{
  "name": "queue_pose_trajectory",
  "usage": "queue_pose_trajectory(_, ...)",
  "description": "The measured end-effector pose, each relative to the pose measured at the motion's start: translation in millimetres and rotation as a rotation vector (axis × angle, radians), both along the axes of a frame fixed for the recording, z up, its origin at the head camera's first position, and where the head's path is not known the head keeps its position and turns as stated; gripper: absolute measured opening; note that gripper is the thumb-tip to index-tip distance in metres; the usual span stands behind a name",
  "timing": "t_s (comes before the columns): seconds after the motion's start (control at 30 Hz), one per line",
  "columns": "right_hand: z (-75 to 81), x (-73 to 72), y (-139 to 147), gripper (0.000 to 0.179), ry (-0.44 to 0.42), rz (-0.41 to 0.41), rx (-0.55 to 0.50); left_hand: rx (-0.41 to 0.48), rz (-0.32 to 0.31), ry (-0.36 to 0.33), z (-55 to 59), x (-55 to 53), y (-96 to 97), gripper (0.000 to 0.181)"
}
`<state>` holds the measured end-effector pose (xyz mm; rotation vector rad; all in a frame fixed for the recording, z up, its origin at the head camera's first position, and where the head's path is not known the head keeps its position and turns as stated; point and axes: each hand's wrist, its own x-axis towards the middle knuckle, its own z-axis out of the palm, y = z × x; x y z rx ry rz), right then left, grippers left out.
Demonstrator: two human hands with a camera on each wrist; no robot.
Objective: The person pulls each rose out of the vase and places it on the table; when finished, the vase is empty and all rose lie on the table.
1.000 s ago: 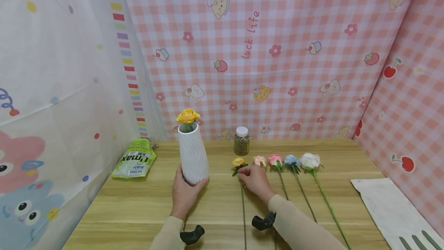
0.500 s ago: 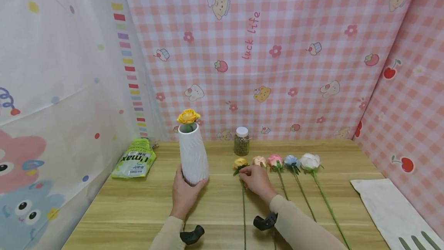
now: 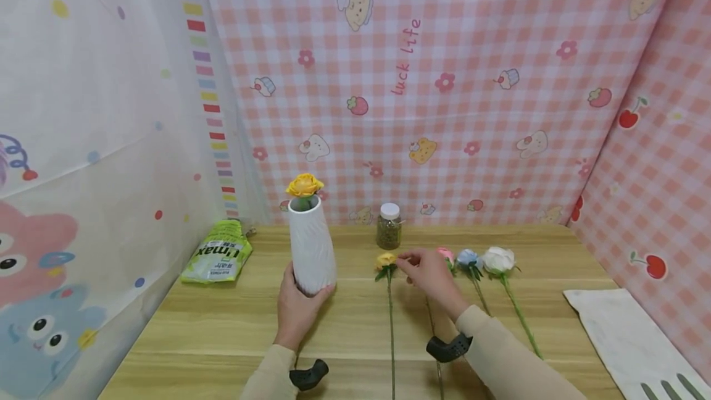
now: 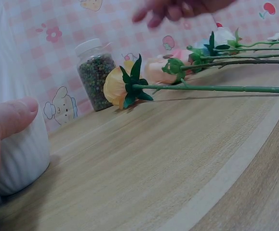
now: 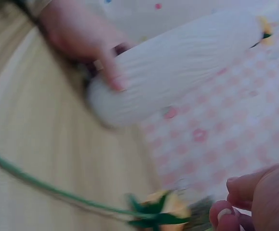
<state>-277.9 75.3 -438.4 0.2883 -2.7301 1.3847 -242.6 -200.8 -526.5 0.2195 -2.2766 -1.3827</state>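
My left hand grips the lower part of a white ribbed vase, thumb in front. The vase stands on the table with one yellow artificial rose showing above its mouth. A second yellow rose lies on the table, its green stem toward me. My right hand is just right of that bloom. In the left wrist view, the right hand hovers above the lying flowers, fingers loosely bent and holding nothing. It hides the peach rose in the head view; that peach rose shows in the left wrist view.
Pink, blue and white roses lie in a row to the right. A white-lidded jar of small beads or grains stands behind. A green bag lies at the left, a white cloth at the right.
My right hand has left the yellow rose's stem, moving up and to the right. That rose stays on the table. My left hand keeps its grip on the vase.
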Motion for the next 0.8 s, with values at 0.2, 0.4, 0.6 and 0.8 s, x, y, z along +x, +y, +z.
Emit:
queue_pose_trajectory(0.2,44.2,1.9,11,0.027,0.023,0.011,-0.048,-0.009,0.006,0.005,0.4,-0.1,-0.2,0.104)
queue_pose_trajectory(0.4,79.3,7.5,12,0.026,0.144,0.073,-0.064,-0.008,-0.003,-0.002,0.7,0.1,-0.5,0.105)
queue_pose_trajectory(0.6,101.4,13.0,4,0.021,0.255,0.095,-0.077,-0.001,-0.010,-0.008,2.9,2.0,0.3,0.104)
queue_pose_trajectory(0.8,118.4,16.7,-5,0.022,0.299,0.121,-0.114,-0.009,-0.010,-0.002,3.8,2.6,0.7,0.103)
